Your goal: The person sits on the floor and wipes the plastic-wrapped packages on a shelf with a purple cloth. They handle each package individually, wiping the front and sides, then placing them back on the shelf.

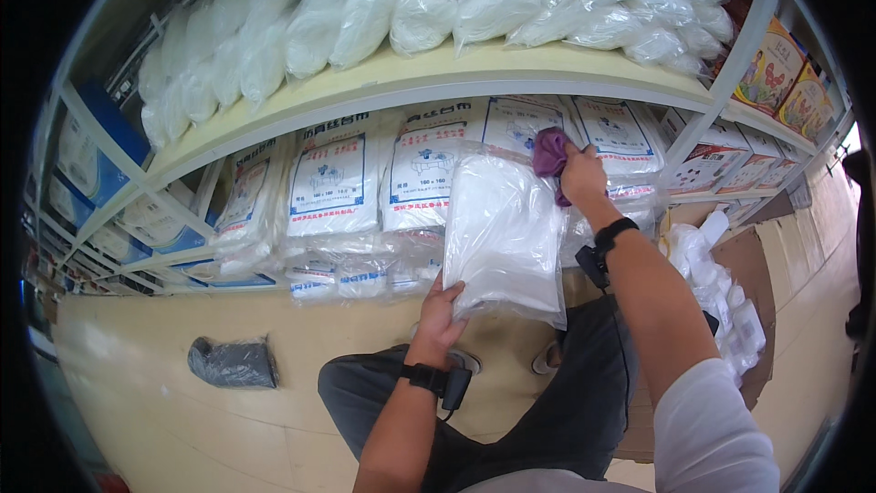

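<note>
Head view: clear-wrapped white pack (502, 219) is held up in front of lower shelf's printed packs (330, 178), above floor (310, 434). Lower L corner is gripped by L hand (442, 315), fingers closed on wrap edge. Purple cloth (549, 153) is bunched in R hand (581, 175), fingers closed round it, at pack's upper R edge; firm contact can't be confirmed. Grey wrapped roll (233, 362) is seen on floor, L side; white plastic-wrapped bundle (739, 333) at R; clear-bagged bundles (424, 23) on shelf above.

Step (judged): wiping of pack w/ cloth. Next move (judged): pack to be kept steady by L hand, cloth to be drawn flat across wrap w/o snagging loose film.
</note>
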A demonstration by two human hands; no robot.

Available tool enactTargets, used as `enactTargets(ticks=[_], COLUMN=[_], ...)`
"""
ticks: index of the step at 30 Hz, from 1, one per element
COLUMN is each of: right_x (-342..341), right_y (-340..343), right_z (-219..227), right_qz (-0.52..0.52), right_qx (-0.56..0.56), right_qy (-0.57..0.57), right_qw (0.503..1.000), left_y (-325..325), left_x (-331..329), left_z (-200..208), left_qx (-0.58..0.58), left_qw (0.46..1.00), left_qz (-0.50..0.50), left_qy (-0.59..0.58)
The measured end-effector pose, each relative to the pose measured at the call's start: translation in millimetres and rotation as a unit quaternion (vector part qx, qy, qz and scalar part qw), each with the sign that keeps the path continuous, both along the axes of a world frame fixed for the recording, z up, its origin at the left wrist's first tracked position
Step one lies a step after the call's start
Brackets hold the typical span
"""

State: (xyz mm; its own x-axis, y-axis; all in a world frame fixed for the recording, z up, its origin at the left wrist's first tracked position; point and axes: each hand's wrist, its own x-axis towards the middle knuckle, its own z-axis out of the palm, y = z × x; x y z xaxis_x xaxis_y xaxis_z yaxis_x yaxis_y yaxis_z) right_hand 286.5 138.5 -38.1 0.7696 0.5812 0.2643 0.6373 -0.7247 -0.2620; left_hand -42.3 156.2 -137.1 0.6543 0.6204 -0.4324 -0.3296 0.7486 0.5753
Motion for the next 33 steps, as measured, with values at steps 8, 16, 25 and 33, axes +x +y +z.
enactTargets(ticks=[8, 16, 25, 33], right_x=[-49.7, -56.8, -31.2, -111.0], right_y=[-35.2, -49.0, -126.2, -150.4], right_z=[-31.5, 22.5, -54.3, 4.8], right_qz=[0.211, 0.134, 0.072, 0.269], right_qx=[0.022, 0.108, -0.011, -0.041], right_qy=[-0.115, -0.096, 0.009, 0.022], right_qw=[0.97, 0.98, 0.997, 0.962], left_y=[-6.0, 0.9, -9.1, -26.7], left_x=[-5.1, -13.2, -11.4, 4.0], left_z=[-4.5, -0.1, 3.5, 19.9], left_qx=[0.001, 0.021, 0.019, 0.011], left_qw=[1.0, 1.0, 1.0, 0.999], left_qz=[0.003, -0.01, -0.015, 0.009], left_qy=[-0.011, -0.021, -0.016, -0.042])
